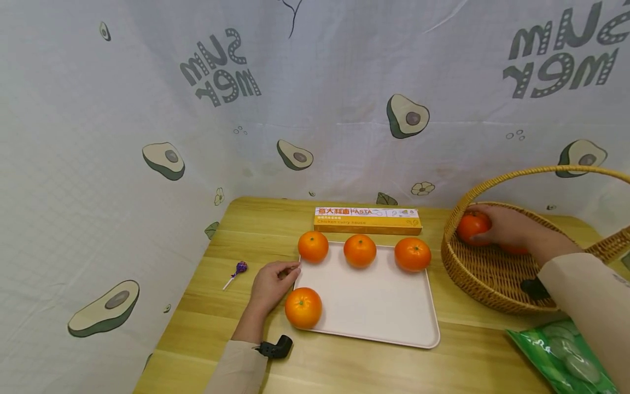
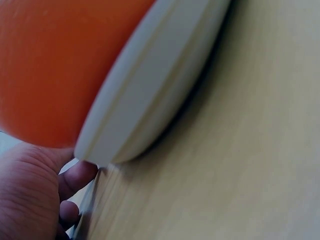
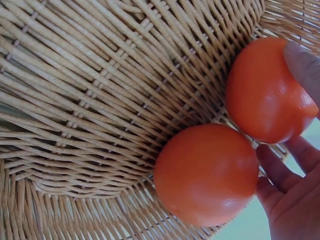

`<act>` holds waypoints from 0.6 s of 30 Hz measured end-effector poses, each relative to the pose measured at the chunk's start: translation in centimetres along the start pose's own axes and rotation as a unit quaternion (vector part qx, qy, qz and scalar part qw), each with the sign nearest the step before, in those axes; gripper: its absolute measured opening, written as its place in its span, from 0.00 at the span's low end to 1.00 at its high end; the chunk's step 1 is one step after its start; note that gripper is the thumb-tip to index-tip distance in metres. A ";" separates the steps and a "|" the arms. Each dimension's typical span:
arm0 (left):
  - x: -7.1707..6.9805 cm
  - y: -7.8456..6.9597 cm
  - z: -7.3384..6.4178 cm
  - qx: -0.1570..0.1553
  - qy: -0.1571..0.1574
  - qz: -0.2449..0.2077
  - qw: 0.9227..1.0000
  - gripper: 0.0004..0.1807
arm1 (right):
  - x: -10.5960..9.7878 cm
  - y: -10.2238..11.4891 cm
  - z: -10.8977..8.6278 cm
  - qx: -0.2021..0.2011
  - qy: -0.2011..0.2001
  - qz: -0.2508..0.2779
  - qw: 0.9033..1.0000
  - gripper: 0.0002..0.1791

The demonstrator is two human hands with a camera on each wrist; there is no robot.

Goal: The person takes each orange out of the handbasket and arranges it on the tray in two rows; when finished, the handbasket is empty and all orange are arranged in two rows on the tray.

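Note:
My right hand (image 1: 502,224) reaches into a wicker basket (image 1: 484,273) and grips a red-orange orange (image 3: 270,90) at the basket's left wall. In the right wrist view the thumb lies on top of it and the fingers on its lower side. A second orange (image 3: 207,175) sits beside it, close to the fingertips. My left hand (image 1: 272,284) pinches the left rim of a white tray (image 1: 374,306). Three oranges (image 1: 360,251) stand along the tray's far side, and another orange (image 1: 303,308) sits at its near left corner, close to the left hand.
A pasta box (image 1: 367,221) lies behind the tray. To the left is a purple-wrapped lollipop (image 1: 240,267). A green packet (image 1: 561,350) lies at the near right, under the right forearm. The basket's tall handle (image 1: 531,174) arches over the right hand. A printed curtain (image 1: 344,137) hangs behind the table.

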State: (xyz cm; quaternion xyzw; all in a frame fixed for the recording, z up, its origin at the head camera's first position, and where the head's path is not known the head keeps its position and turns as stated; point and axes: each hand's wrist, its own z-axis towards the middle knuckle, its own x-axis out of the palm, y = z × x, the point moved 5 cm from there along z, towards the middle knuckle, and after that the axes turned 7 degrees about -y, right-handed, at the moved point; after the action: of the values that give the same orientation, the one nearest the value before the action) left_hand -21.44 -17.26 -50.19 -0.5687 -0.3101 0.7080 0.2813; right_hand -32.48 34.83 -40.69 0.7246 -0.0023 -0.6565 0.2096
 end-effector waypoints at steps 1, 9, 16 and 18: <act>0.0 0.0 0.0 0.001 -0.001 0.000 1.000 0.13 | 0.0 0.0 0.0 -0.001 -0.001 -0.001 1.000 0.48; 0.1 0.1 -0.1 0.006 -0.005 -0.001 1.000 0.13 | -0.2 0.5 -0.2 -0.004 -0.005 -0.008 1.000 0.49; 0.2 0.3 0.1 0.008 -0.012 0.009 1.000 0.12 | -1.2 1.3 -0.5 -0.014 -0.023 -0.036 0.999 0.48; 0.2 0.3 0.1 0.007 -0.012 0.008 1.000 0.12 | -1.5 1.7 -0.6 -0.016 -0.024 -0.038 0.999 0.48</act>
State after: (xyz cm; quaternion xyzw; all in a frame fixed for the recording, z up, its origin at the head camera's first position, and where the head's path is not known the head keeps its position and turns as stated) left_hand -21.60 -17.32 -50.54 -0.5603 -0.3036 0.7195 0.2760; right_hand -31.64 33.88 -38.71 0.7049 0.0306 -0.6810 0.1957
